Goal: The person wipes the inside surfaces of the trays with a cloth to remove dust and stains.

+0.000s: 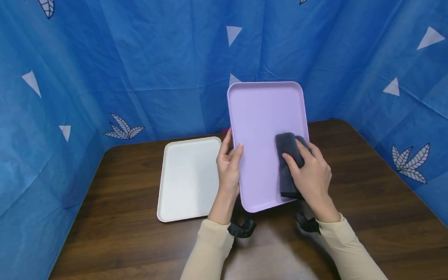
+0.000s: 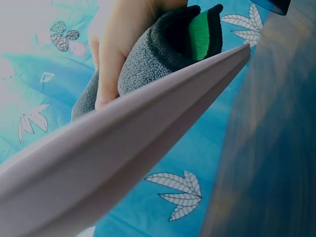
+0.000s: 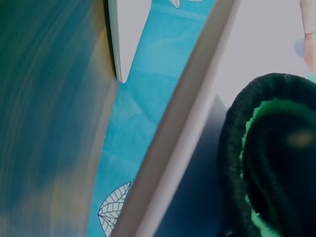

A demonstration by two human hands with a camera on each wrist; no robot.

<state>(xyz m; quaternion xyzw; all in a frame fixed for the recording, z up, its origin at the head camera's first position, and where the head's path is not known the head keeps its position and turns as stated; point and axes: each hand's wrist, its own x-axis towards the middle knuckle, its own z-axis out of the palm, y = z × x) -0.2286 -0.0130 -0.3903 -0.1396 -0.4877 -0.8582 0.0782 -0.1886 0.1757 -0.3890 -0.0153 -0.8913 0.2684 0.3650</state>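
A light purple tray [image 1: 255, 125] is held up and tilted above the table, its inner face towards me. My left hand [image 1: 228, 167] grips its left edge, thumb over the rim and fingers behind. On the tray's right side my right hand [image 1: 312, 173] holds a folded dark grey cloth [image 1: 287, 166] against the inner face. In the left wrist view the cloth [image 2: 148, 64] is bent over on itself and shows a green patch inside. The right wrist view has the cloth [image 3: 234, 153] close up beside the tray's rim [image 3: 182, 133]; the right fingers are hidden there.
A white tray [image 1: 193, 180] lies flat on the dark wooden table [image 1: 129, 231], left of the purple one. Blue patterned curtains [image 1: 157, 54] hang behind the table and along both sides. A small pink thing [image 1: 226, 130] shows at the table's back edge.
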